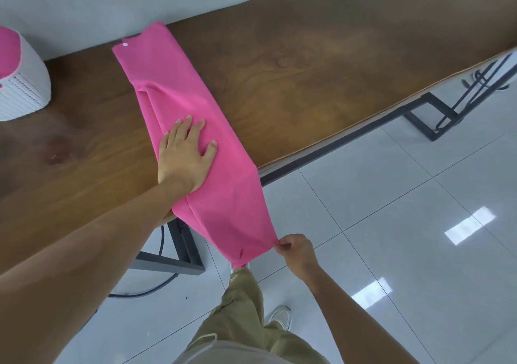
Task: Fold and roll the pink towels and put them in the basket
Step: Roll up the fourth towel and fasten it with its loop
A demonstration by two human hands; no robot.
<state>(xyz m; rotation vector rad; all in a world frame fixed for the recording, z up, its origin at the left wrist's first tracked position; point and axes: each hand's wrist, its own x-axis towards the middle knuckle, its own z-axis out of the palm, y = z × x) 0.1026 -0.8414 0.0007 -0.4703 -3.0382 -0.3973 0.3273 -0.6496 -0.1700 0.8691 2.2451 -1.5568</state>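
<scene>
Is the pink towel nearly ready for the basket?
Not yet. The towel is folded into a long strip; the left hand presses it flat, the right hand pinches its hanging end. Rolling it is left, then putting it in the basket, which already holds something pink.

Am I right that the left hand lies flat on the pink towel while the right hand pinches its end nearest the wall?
Not quite: the left hand lies flat on the pink towel, but the head view shows the right hand pinching the end hanging off the near edge of the table, not its far end.
</scene>
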